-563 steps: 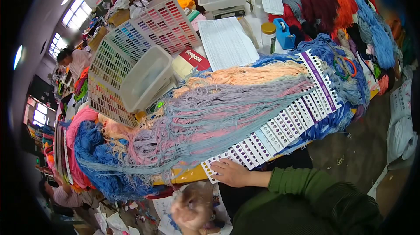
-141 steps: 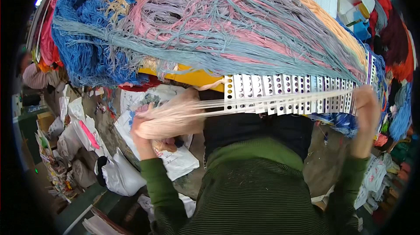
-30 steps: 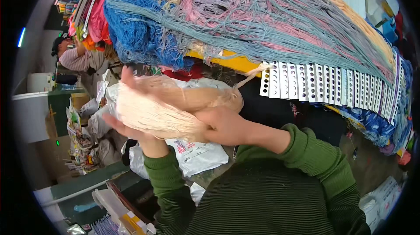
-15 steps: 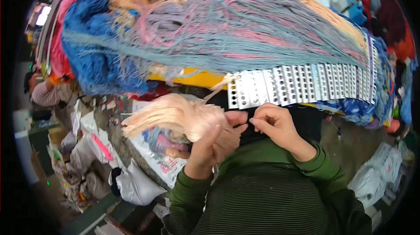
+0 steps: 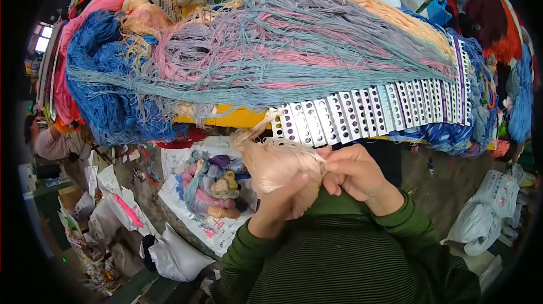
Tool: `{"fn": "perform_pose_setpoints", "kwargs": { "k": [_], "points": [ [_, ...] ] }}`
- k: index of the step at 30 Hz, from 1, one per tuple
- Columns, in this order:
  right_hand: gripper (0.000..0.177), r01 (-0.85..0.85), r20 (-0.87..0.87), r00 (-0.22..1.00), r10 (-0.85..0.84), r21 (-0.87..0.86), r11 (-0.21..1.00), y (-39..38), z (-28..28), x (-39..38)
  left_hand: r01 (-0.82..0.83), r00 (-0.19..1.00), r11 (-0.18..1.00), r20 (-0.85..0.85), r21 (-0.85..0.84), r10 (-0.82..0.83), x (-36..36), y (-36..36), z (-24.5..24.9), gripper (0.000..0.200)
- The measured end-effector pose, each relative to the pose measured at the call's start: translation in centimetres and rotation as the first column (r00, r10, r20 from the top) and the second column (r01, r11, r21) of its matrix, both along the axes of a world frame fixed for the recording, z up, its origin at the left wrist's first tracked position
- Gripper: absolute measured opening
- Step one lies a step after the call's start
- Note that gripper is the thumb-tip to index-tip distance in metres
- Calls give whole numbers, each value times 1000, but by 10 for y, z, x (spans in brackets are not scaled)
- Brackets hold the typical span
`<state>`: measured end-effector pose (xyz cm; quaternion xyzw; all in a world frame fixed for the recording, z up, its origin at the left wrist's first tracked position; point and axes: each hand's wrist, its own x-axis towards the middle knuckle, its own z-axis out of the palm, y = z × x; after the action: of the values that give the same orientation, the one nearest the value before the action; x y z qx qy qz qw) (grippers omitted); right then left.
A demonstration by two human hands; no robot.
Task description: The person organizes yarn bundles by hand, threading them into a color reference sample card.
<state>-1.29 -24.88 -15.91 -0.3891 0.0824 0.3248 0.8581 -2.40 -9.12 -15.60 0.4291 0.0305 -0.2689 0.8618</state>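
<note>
A peach skein of thread (image 5: 280,162) is bunched in my left hand (image 5: 288,199), whose fingers wrap round its lower right part. My right hand (image 5: 356,174) touches the skein's right edge, with thumb and index finger pinched on strands there. Just above both hands lies a row of white cards with punched holes (image 5: 350,114). A thin peach strand runs from the skein up to the leftmost card. Behind the cards spread long grey, pink and teal threads (image 5: 271,72).
Blue yarn (image 5: 104,77) is heaped at the table's left end. Small coloured skeins (image 5: 212,185) lie on a white sack on the floor. White plastic bags (image 5: 489,208) stand at the lower right. Another person in a pale sleeve (image 5: 51,144) is at the far left.
The skein has swung from lying out to the left to bunching upright above my left hand. My right hand has closed in on its right edge. The view has shifted slightly.
</note>
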Motion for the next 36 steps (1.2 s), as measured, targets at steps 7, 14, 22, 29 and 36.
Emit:
{"fn": "perform_pose_setpoints", "kwargs": {
  "k": [7,14,22,29,36],
  "points": [
    [15,6,36,999,-3,-66,998,-2,11,-1,-121,985,985,-141,-121,104,-1,-7,2,46],
    [16,-48,134,988,71,-168,985,-8,9,-1,-160,942,958,-326,-237,76,-1,-13,0,32],
    [17,-43,118,991,62,-154,987,-13,10,1,-144,945,957,-321,-253,57,0,-17,0,28],
    [16,-3,124,992,19,-133,991,-15,-2,-1,-127,973,962,-220,-240,74,-2,-16,-7,27],
    [17,-22,49,999,22,-16,1000,-24,1,1,-116,956,957,-290,-265,35,-2,-18,-16,28]
  ]
}}
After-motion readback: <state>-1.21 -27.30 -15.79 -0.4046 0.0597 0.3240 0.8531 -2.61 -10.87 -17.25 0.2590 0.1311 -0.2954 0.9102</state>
